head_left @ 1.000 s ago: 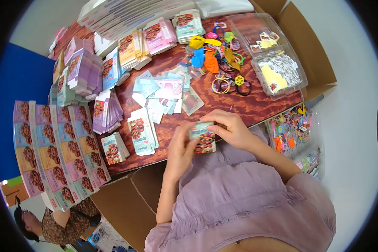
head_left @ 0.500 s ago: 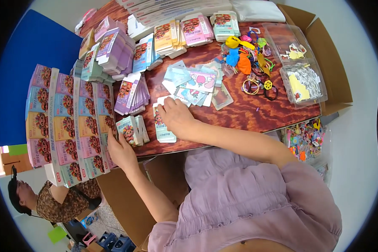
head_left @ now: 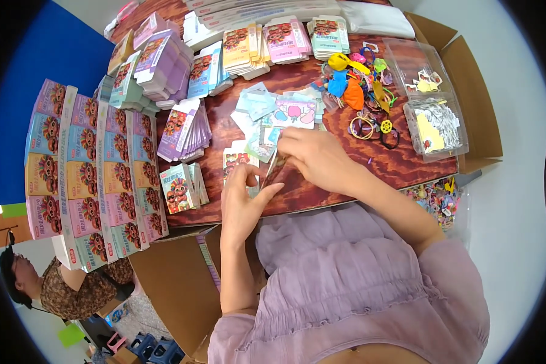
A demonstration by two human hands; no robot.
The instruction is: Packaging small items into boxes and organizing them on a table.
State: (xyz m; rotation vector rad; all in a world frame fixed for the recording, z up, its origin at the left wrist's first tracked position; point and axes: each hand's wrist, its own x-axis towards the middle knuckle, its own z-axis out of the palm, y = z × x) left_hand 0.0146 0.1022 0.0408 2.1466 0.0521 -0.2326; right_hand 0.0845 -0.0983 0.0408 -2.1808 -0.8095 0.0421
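Observation:
My right hand (head_left: 318, 158) pinches a thin flat card (head_left: 274, 168), seen nearly edge-on, with its print hard to make out. Facing it, my left hand (head_left: 241, 206) has its thumb and curved fingers apart, the thumb tip close to the card's lower end. Under and behind the left fingers lies a green flat printed carton (head_left: 235, 156). Just beyond my hands is a loose pile of pastel and clear picture cards (head_left: 294, 113). Left of my left hand are a small stack of green cartons (head_left: 177, 189) and a fan of purple cartons (head_left: 181, 128).
Stacks of coloured cartons (head_left: 242, 45) line the back. Tall box rows (head_left: 85, 176) stand at left. Colourful hair ties and trinkets (head_left: 358, 85) lie to the right, beside a clear plastic case (head_left: 440, 124) and a cardboard box (head_left: 482, 109). Another person (head_left: 73, 285) is at lower left.
My right hand has moved right from the green cartons and now pinches a card. My left hand has come right from the box rows to face it.

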